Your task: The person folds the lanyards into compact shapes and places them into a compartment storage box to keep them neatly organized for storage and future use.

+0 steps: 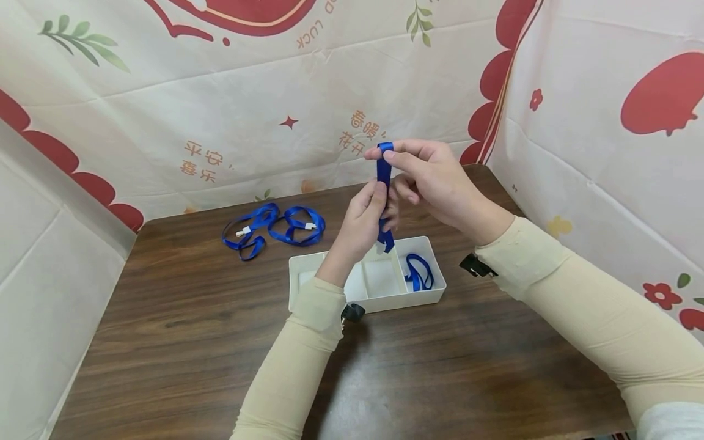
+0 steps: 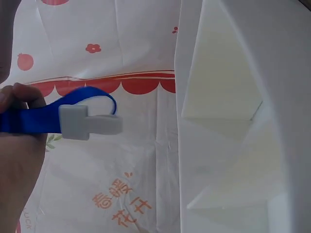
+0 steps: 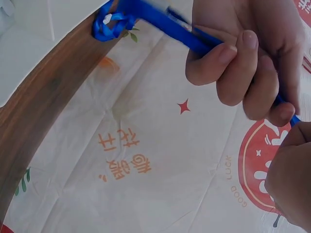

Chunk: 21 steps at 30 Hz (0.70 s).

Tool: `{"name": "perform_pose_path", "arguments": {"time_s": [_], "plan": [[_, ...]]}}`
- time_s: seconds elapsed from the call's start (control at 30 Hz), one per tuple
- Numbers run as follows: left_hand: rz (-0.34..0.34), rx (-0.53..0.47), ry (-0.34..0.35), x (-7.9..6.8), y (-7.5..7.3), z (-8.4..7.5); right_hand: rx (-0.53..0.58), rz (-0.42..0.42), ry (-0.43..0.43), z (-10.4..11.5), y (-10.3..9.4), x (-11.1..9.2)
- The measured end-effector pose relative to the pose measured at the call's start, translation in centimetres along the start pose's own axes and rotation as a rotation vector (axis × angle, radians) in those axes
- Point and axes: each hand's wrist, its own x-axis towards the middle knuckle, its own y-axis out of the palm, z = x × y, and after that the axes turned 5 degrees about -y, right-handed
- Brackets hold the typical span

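In the head view a blue lanyard hangs upright between both hands, above a white divided box. The left hand grips the doubled strap around its middle, with fingers curled over it in the right wrist view. Higher up, the right hand holds the folded top of the strap, thumb against it and index finger at the bend. From below the left hand the lanyard's lower end hangs over the box; its white plastic clip shows in the left wrist view. Another blue lanyard lies coiled in the box's right compartment.
The white box stands on the brown wooden table, its left part partly behind the left arm. Two loosely looped blue lanyards, one at the left and one beside it, lie behind the box. A printed cloth hangs behind the table.
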Motion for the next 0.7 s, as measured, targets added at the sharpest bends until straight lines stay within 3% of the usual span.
{"name": "perform_pose_path", "arguments": {"time_s": [0.23, 0.47, 0.6, 0.7], "plan": [[-0.003, 0.102, 0.116, -0.5, 0.7, 0.2, -0.031, -0.011, -0.018, 0.0, 0.1, 0.1], [-0.085, 0.209, 0.041, -1.1, 0.7, 0.0, -0.184, -0.024, -0.061, 0.2, -0.3, 0.0], [-0.073, 0.288, 0.017, -1.6, 0.4, -0.1, -0.233, -0.034, -0.060, 0.1, -0.5, 0.1], [-0.053, 0.344, 0.039, -1.9, 0.2, -0.3, -0.304, -0.045, -0.051, -0.1, -0.7, 0.3]]}}
